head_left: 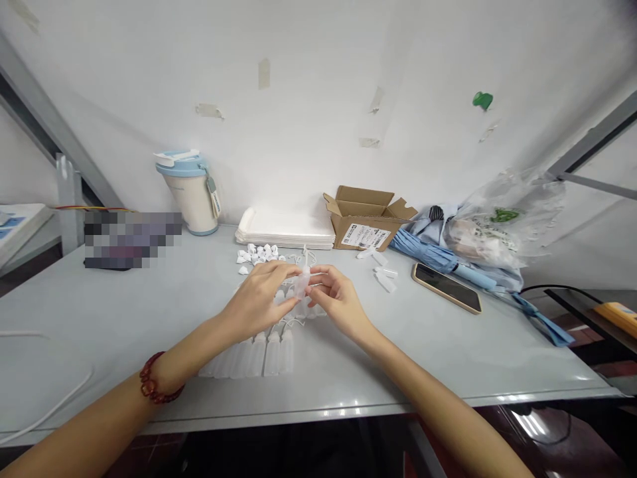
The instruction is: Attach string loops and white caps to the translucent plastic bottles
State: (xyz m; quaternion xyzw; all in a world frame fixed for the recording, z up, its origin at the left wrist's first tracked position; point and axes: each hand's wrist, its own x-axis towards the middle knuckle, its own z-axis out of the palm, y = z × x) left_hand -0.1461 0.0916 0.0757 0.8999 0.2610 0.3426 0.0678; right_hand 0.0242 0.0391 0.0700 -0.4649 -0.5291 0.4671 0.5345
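Both hands meet above the middle of the grey table point(124, 318) and share one small translucent plastic bottle point(301, 284). My left hand point(261, 295) pinches the bottle from the left, and a red bead bracelet sits on that wrist. From the right, my right hand point(336, 299) grips the same bottle with its fingers curled. Below the hands lies a row of several similar small bottles point(253, 355), side by side. A pile of small white caps point(259, 253) lies just beyond the hands. A few more bottles point(384, 275) lie to the right.
At the back stand a cream and blue jug point(192, 196), a stack of white sheets point(286, 229) and an open cardboard box point(363, 219). A phone point(446, 287), a folded blue umbrella point(448, 262) and a plastic bag point(502, 219) lie right. A white cable point(50, 405) curves at left.
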